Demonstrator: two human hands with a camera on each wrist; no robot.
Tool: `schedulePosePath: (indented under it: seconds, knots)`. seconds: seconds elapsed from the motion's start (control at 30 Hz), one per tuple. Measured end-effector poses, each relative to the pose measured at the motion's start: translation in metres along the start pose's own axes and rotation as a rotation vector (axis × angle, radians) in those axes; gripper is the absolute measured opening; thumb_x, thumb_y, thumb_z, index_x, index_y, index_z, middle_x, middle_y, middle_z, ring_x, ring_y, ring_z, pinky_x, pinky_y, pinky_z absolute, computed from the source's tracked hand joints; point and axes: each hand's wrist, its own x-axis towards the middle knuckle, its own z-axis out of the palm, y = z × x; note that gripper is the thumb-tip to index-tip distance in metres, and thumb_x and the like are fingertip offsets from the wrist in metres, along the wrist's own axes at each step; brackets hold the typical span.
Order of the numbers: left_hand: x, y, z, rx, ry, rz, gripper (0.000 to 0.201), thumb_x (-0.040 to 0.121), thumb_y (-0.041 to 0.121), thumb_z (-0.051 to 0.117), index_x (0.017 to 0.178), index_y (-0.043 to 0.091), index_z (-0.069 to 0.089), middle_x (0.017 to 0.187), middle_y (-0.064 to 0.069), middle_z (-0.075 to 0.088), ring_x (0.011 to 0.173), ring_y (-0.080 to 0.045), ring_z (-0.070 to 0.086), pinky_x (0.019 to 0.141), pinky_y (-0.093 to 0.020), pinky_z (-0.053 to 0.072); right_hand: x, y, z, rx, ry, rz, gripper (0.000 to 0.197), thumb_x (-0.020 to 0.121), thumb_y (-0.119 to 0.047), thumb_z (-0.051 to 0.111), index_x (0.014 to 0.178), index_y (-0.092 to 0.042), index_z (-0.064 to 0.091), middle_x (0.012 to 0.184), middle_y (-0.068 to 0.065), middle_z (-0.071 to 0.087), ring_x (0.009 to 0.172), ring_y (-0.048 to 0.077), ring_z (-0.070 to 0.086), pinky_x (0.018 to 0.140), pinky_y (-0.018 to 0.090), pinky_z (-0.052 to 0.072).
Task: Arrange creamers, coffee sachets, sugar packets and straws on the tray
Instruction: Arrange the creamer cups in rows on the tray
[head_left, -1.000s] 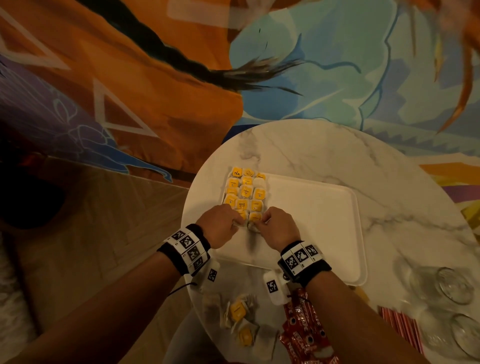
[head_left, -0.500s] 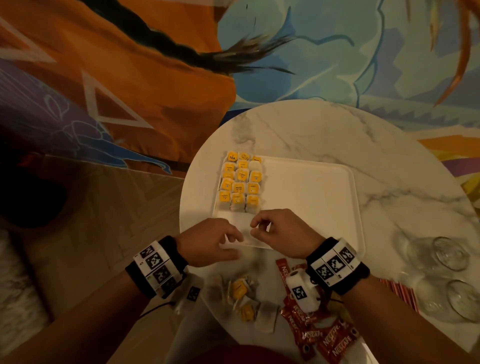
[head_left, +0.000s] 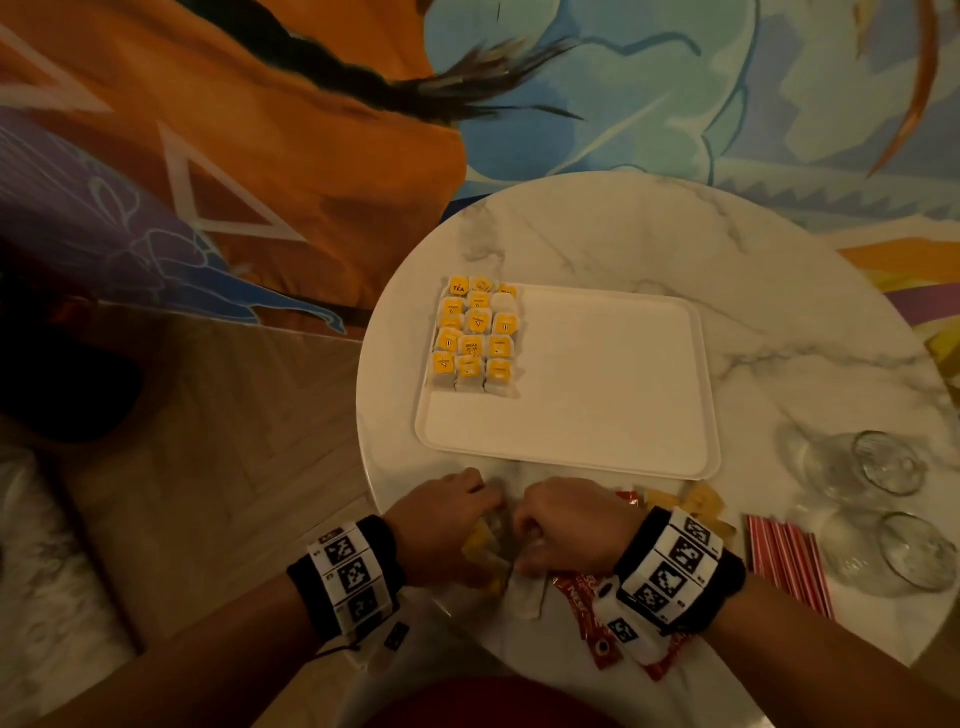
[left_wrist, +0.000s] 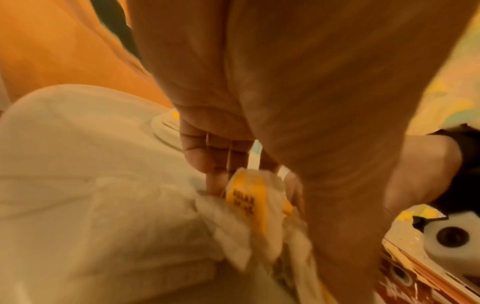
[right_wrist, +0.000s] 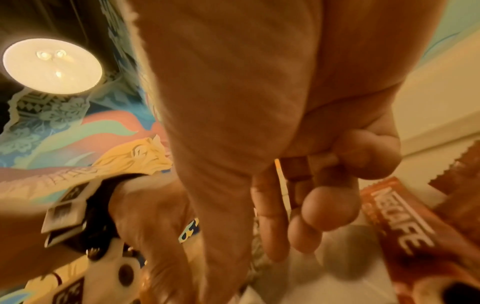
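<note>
A white tray (head_left: 597, 395) lies on the round marble table (head_left: 675, 234), with several yellow-tagged sachets (head_left: 475, 338) in rows at its left end. Both hands are at the table's near edge over a loose pile of the same sachets (head_left: 485, 545). My left hand (head_left: 485, 506) pinches one yellow-labelled sachet (left_wrist: 246, 201) between fingers and thumb. My right hand (head_left: 524, 525) sits beside it with curled fingers (right_wrist: 330, 207); whether it holds anything is hidden. Red Nescafe coffee sachets (head_left: 582, 592) lie under the right wrist. Red striped straws (head_left: 784, 561) lie further right.
Two empty glasses (head_left: 883, 462) (head_left: 914, 551) lie at the table's right edge beyond the straws. A few yellow packets (head_left: 701, 501) sit just below the tray's near rim. The table edge runs close under both wrists.
Both hands have drawn back from the sachet rows on the tray to the loose pile at the table's near edge. The left hand has closed on a sachet there.
</note>
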Motion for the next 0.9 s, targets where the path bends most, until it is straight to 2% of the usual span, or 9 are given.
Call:
schedulePosePath:
  seconds: [0.1, 0.27, 0.43, 0.5, 0.6, 0.7, 0.83, 0.9]
  knots:
    - [0.004, 0.003, 0.002, -0.049, -0.015, -0.058, 0.065, 0.074, 0.052, 0.077, 0.126, 0.025, 0.05, 0.12, 0.001, 0.046, 0.101, -0.022, 0.052, 0.083, -0.036, 0.047, 0.002, -0.003, 0.005, -0.059, -0.033, -0.019, 0.035, 0.076, -0.058, 0.071, 0.081, -0.024, 0.07, 0.079, -0.005, 0.065, 0.071, 0.013, 0.062, 0.062, 0.031, 0.052]
    - [0.007, 0.005, 0.002, -0.15, -0.034, -0.085, 0.052, 0.078, 0.042, 0.074, 0.122, 0.024, 0.056, 0.114, 0.0, 0.045, 0.096, -0.023, 0.054, 0.084, -0.041, 0.049, 0.0, -0.007, 0.009, -0.135, -0.028, -0.058, 0.03, 0.079, -0.048, 0.072, 0.07, -0.021, 0.065, 0.077, -0.003, 0.065, 0.066, 0.016, 0.062, 0.057, 0.03, 0.046]
    - [0.013, 0.012, 0.0, -0.178, -0.063, -0.089, 0.035, 0.078, 0.042, 0.058, 0.104, 0.02, 0.063, 0.101, -0.002, 0.05, 0.092, -0.026, 0.053, 0.082, -0.045, 0.048, -0.004, -0.008, 0.011, -0.136, 0.004, -0.07, 0.021, 0.086, -0.038, 0.071, 0.079, -0.019, 0.068, 0.083, -0.001, 0.067, 0.07, 0.017, 0.063, 0.06, 0.027, 0.046]
    - [0.015, 0.015, -0.001, -0.186, -0.054, -0.101, 0.029, 0.081, 0.036, 0.059, 0.104, 0.019, 0.065, 0.101, -0.003, 0.052, 0.093, -0.024, 0.051, 0.083, -0.044, 0.048, -0.004, -0.005, 0.011, -0.138, 0.046, -0.054, 0.02, 0.086, -0.038, 0.068, 0.08, -0.019, 0.07, 0.083, -0.002, 0.066, 0.072, 0.017, 0.063, 0.06, 0.027, 0.045]
    - [0.018, 0.018, -0.005, -0.219, 0.001, -0.107, 0.029, 0.081, 0.036, 0.06, 0.103, 0.021, 0.068, 0.103, -0.005, 0.053, 0.096, -0.022, 0.051, 0.085, -0.044, 0.047, -0.007, 0.002, 0.009, -0.111, 0.127, -0.002, 0.02, 0.086, -0.039, 0.063, 0.087, -0.021, 0.07, 0.087, -0.002, 0.063, 0.076, 0.018, 0.062, 0.06, 0.031, 0.045]
    - [0.022, 0.02, -0.01, -0.21, 0.063, -0.117, 0.026, 0.082, 0.031, 0.07, 0.103, 0.016, 0.07, 0.109, -0.007, 0.054, 0.097, -0.021, 0.052, 0.087, -0.041, 0.047, -0.01, 0.008, 0.004, -0.058, 0.187, 0.032, 0.02, 0.086, -0.042, 0.06, 0.089, -0.023, 0.065, 0.087, -0.002, 0.063, 0.077, 0.018, 0.06, 0.063, 0.033, 0.046]
    - [0.027, 0.015, -0.012, -0.277, 0.162, -0.119, 0.017, 0.074, 0.031, 0.077, 0.087, 0.03, 0.066, 0.099, 0.002, 0.061, 0.088, -0.015, 0.059, 0.079, -0.034, 0.05, -0.017, 0.017, -0.003, 0.085, 0.28, 0.105, 0.017, 0.087, -0.042, 0.064, 0.085, -0.026, 0.059, 0.082, -0.006, 0.065, 0.074, 0.014, 0.06, 0.065, 0.032, 0.048]
    - [0.027, 0.013, -0.015, -0.338, 0.187, -0.146, 0.021, 0.074, 0.027, 0.078, 0.089, 0.03, 0.063, 0.096, 0.008, 0.063, 0.087, -0.01, 0.059, 0.077, -0.026, 0.047, -0.021, 0.022, -0.003, 0.18, 0.331, 0.137, 0.017, 0.087, -0.041, 0.066, 0.085, -0.026, 0.058, 0.081, -0.007, 0.065, 0.074, 0.01, 0.059, 0.066, 0.033, 0.051]
